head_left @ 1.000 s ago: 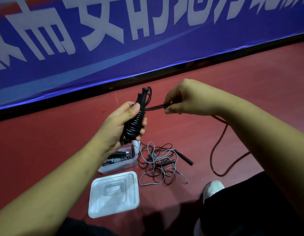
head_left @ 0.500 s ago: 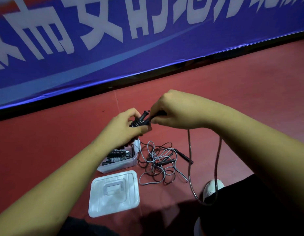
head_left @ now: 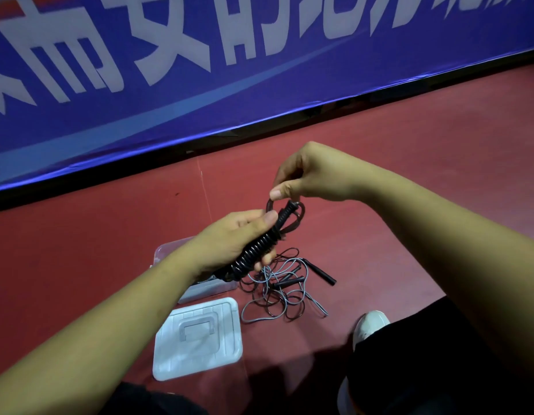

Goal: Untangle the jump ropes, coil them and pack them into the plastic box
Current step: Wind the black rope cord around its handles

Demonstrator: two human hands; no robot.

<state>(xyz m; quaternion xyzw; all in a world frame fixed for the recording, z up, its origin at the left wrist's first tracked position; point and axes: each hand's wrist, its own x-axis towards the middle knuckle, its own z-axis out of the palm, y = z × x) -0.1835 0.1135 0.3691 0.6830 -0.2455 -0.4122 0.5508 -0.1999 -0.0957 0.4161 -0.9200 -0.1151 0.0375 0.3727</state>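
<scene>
The bundle (head_left: 258,248), a black jump rope wound tight round its handles, now lies slanted in your left hand (head_left: 226,238), top end pointing up and away from you. 0.5 s ago it sat low between both hands, and a long slack of rope hung down toward your shoe. That slack is gone: only 1 small loop (head_left: 269,205) stands at the bundle's top. Your right hand (head_left: 310,175) has lifted off the bundle and sits just above it. The box, lid and tangle lie where they were.

The clear box (head_left: 167,253) stands on the red floor (head_left: 409,175) under your left wrist, mostly hidden by the arm; you cannot tell what is in it. Its white lid (head_left: 223,348) lies flat just nearer you, handle up. Just right of the box is the tangle (head_left: 277,295) of grey and black ropes, with 2 black handles showing. Your white shoe (head_left: 370,324) is near the tangle's right side. A blue banner (head_left: 259,91) with big white characters runs along the floor's far edge.

Your left fingers curl tight round the bundle's middle, thumb pressed on its upper side. Your right thumb and forefinger are closed on the loop in a pinch, the other fingers folded in.
</scene>
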